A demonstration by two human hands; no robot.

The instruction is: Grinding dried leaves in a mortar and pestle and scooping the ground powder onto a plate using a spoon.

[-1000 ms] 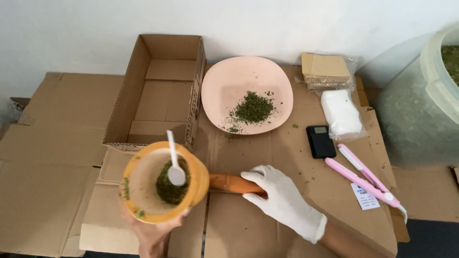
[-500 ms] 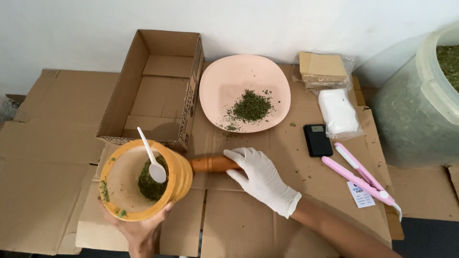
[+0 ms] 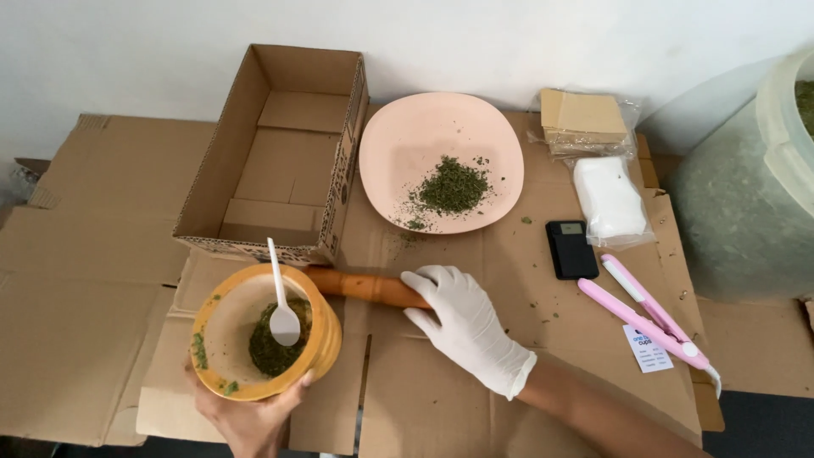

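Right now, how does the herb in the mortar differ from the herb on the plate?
The herb in the wooden mortar is a darker, compact clump with a white spoon standing in it; the pile on the pink plate is lighter, flatter and scattered, with nothing in it. The mortar is tilted in the bare left hand; the plate lies flat. Both are green and ground.

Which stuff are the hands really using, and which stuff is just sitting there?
In use:
left hand holding the wooden mortar
white spoon in the green herbs
gloved right hand on the wooden pestle

Just lying about:
cardboard box
pink plate
black scale
pink tool
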